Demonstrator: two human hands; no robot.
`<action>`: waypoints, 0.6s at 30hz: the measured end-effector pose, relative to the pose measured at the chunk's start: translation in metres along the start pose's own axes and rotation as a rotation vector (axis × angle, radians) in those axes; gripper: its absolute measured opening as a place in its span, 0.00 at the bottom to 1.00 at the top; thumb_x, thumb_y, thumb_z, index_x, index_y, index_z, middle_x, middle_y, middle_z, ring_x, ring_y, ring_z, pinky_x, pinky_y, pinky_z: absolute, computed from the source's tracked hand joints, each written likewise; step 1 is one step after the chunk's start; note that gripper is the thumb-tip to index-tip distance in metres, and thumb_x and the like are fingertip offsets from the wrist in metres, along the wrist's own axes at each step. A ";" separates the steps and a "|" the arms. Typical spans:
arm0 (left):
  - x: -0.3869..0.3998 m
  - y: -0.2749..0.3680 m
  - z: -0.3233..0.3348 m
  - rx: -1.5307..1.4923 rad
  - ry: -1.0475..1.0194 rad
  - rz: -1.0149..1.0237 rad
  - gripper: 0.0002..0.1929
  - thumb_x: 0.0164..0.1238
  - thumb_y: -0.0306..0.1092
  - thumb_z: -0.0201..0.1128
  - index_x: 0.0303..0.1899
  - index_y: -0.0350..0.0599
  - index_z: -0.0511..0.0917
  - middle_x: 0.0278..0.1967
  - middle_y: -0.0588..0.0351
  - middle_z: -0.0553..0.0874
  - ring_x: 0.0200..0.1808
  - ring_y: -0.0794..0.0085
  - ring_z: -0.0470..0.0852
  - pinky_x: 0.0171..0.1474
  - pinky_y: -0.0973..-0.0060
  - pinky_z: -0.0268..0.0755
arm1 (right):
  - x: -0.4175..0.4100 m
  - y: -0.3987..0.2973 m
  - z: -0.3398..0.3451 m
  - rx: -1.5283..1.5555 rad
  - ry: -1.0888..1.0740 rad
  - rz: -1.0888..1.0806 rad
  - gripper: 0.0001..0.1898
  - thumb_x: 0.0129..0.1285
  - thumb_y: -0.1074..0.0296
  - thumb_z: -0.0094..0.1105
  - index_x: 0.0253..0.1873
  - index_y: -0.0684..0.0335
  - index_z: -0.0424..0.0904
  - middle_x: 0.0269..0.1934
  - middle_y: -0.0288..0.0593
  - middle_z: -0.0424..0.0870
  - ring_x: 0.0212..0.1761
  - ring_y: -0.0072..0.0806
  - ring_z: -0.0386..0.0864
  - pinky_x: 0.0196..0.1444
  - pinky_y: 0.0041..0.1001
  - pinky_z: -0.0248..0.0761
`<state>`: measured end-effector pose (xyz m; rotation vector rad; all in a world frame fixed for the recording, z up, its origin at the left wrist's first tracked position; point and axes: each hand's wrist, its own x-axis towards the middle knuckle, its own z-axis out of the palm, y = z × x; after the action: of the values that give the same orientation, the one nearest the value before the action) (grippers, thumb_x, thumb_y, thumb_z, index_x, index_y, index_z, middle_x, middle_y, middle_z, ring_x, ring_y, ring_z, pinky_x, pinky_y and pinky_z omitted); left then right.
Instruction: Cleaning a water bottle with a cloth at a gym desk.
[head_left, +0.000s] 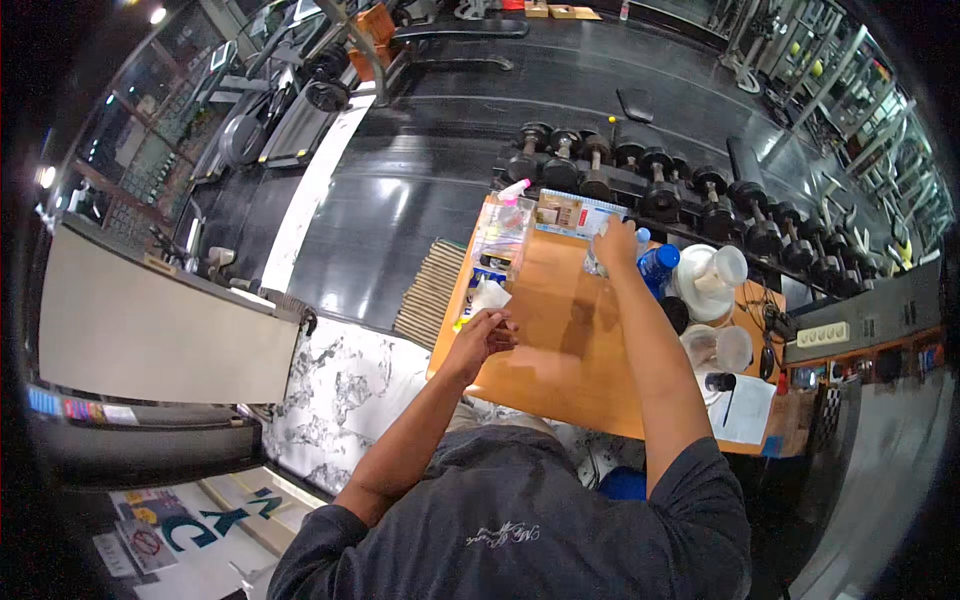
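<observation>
My right hand (616, 244) reaches to the far side of the wooden table (555, 330) and is closed around a clear plastic bottle (592, 262), mostly hidden by the hand. Just beyond it lies a spiral-bound desk calendar (574, 215). To its right stand a blue bottle (658, 268) and another bottle with a light-blue cap (643, 235). Over the table's left side, my left hand (484, 341) is empty, its fingers loosely bent and apart. Next to it are a white tissue (489, 295) and a blue-and-yellow pack (465, 309).
A clear plastic box (504, 229) and a pink-and-white spray bottle (515, 190) occupy the far left corner. White tubs (705, 281), clear containers (731, 349), paper with a pen (742, 409) and cables (765, 315) fill the right side. Dumbbells (660, 187) line a rack beyond.
</observation>
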<state>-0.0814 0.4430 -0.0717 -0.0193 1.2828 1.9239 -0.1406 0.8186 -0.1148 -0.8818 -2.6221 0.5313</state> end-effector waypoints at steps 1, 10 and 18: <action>-0.002 -0.002 -0.001 0.009 0.001 0.001 0.14 0.91 0.40 0.52 0.61 0.42 0.78 0.50 0.53 0.87 0.49 0.64 0.89 0.58 0.61 0.83 | 0.001 0.000 0.003 0.000 -0.005 -0.015 0.24 0.58 0.60 0.77 0.57 0.63 0.85 0.53 0.64 0.83 0.55 0.62 0.84 0.57 0.54 0.80; 0.003 -0.010 -0.009 0.026 -0.067 -0.014 0.12 0.89 0.39 0.57 0.59 0.43 0.80 0.49 0.56 0.87 0.49 0.67 0.89 0.57 0.63 0.83 | -0.038 -0.019 -0.006 0.035 0.050 -0.151 0.23 0.54 0.59 0.80 0.51 0.67 0.87 0.54 0.66 0.82 0.56 0.63 0.83 0.58 0.52 0.80; 0.024 0.036 0.012 0.427 -0.129 0.169 0.29 0.79 0.45 0.69 0.73 0.45 0.72 0.59 0.51 0.83 0.56 0.68 0.84 0.58 0.66 0.79 | -0.126 -0.115 -0.172 0.274 -0.154 -0.070 0.17 0.55 0.61 0.80 0.42 0.70 0.89 0.37 0.58 0.91 0.42 0.50 0.91 0.49 0.43 0.82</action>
<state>-0.1150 0.4608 -0.0488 0.4348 1.6216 1.7171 -0.0328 0.6961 0.0639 -0.6837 -2.6162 0.9463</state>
